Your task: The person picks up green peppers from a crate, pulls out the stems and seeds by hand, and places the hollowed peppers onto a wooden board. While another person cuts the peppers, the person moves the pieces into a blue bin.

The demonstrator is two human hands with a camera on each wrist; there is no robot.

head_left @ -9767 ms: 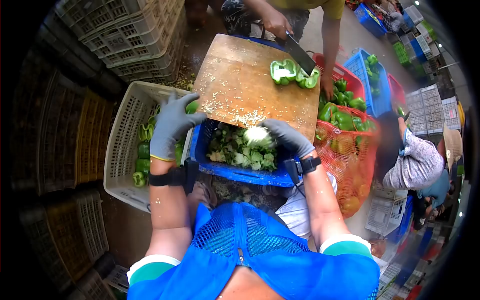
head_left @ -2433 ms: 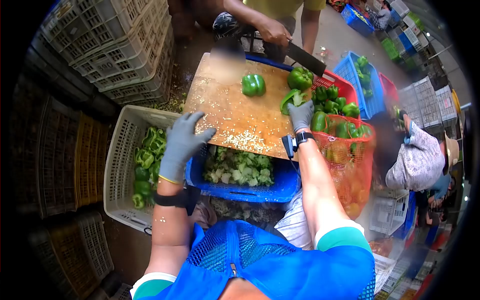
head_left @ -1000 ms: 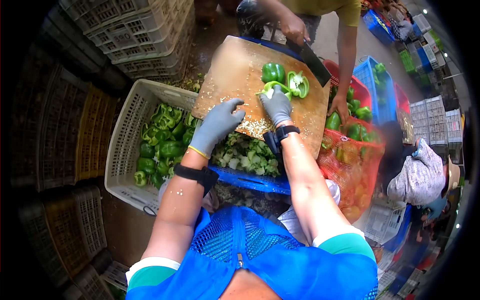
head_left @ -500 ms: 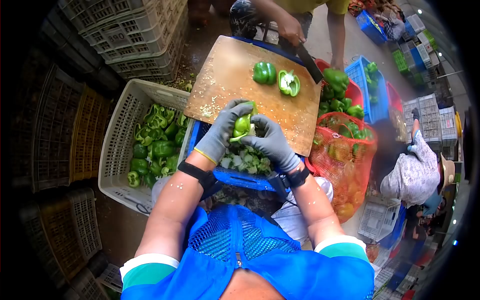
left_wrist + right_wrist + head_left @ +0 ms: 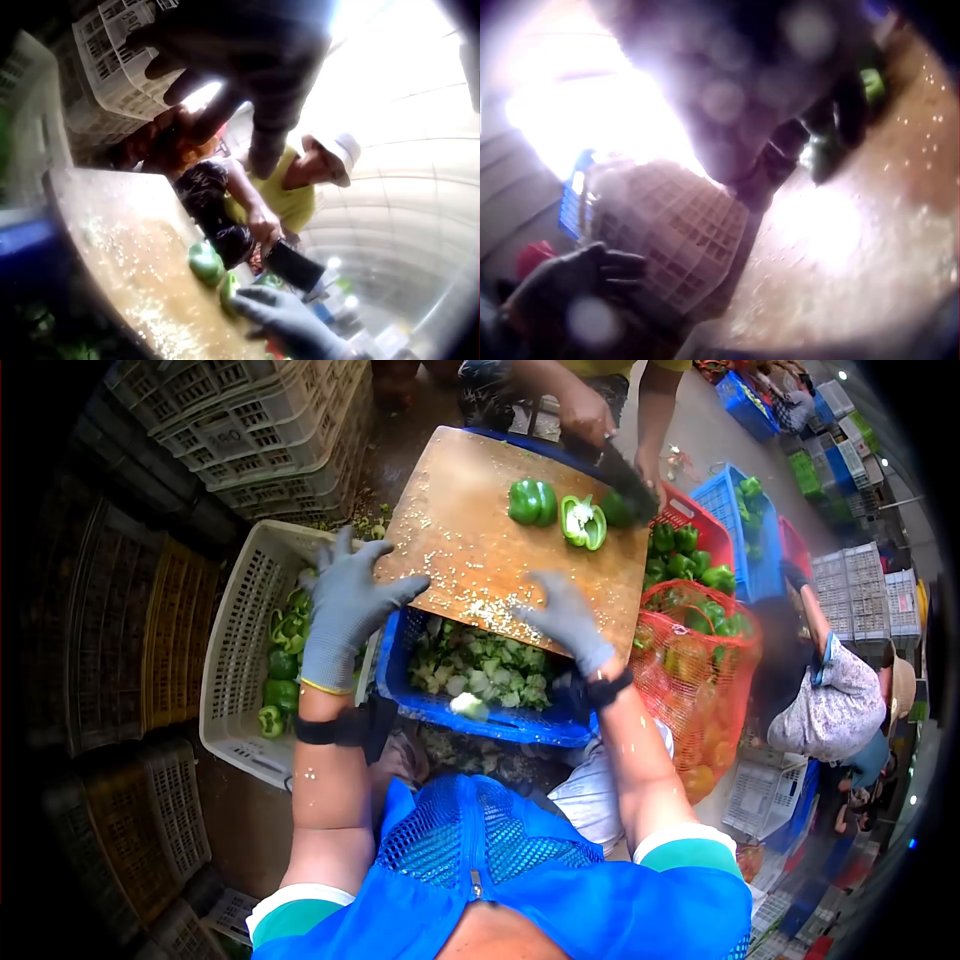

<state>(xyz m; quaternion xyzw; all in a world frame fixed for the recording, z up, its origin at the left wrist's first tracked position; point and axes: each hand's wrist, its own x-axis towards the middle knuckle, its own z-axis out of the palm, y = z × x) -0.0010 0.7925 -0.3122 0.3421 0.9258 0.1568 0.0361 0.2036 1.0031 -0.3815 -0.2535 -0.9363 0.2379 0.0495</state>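
My gloved left hand (image 5: 355,605) spreads its fingers between the white crate (image 5: 226,670) and the left edge of the wooden cutting board (image 5: 470,510); nothing is in it. Over the board's near edge is my gloved right hand (image 5: 570,617), blurred, its fingers extended and holding nothing. A pale pepper core (image 5: 468,706) shows at the near rim of the blue crate (image 5: 490,730), which holds chopped pale-green scraps (image 5: 490,665). On the board lie a green bell pepper (image 5: 532,502) and a cut half (image 5: 582,522) with its white core facing up. Loose seeds cover the board.
Across the board a person's hand (image 5: 587,418) holds a cleaver (image 5: 622,475) over a dark green pepper (image 5: 617,508). A red crate (image 5: 708,520) and red mesh bag (image 5: 690,680) of peppers stand right. Cut peppers (image 5: 283,680) fill the white crate. Stacked crates (image 5: 270,435) rise back left.
Half a second ago both hands held a pepper half together; now they are apart and without it. The left moved toward the white crate, the right back over the board. The other person's cleaver is over another pepper.
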